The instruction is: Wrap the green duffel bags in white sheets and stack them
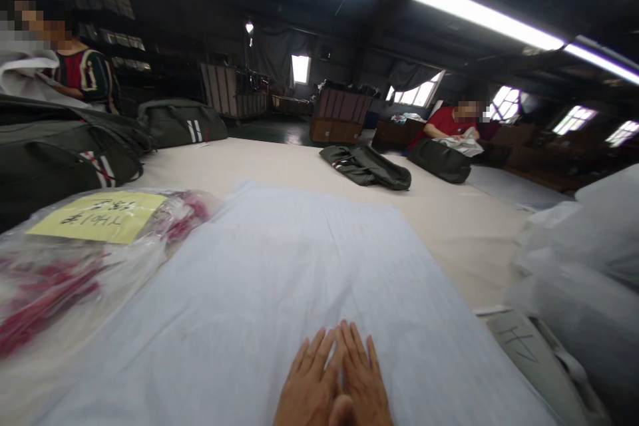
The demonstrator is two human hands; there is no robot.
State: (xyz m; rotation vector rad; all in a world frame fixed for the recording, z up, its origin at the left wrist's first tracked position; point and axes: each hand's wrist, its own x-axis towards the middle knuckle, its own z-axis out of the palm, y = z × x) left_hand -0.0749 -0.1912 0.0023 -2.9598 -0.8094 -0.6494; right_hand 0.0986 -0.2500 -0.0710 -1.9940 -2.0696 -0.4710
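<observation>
Head view: a person's left hand and right hand lie palms down, touching, on a pale cloth spread over the near bench. The fingers are outstretched, slightly apart, gripping nothing. Faint creases cross the cloth; uneven pressure could deepen them or drag it askew, perhaps into the plastic bag just beside its left edge. The bench is cream, with dark bags farther along. Beyond, strip lights and windows brighten a dim workroom where a person in red handles fabric.
</observation>
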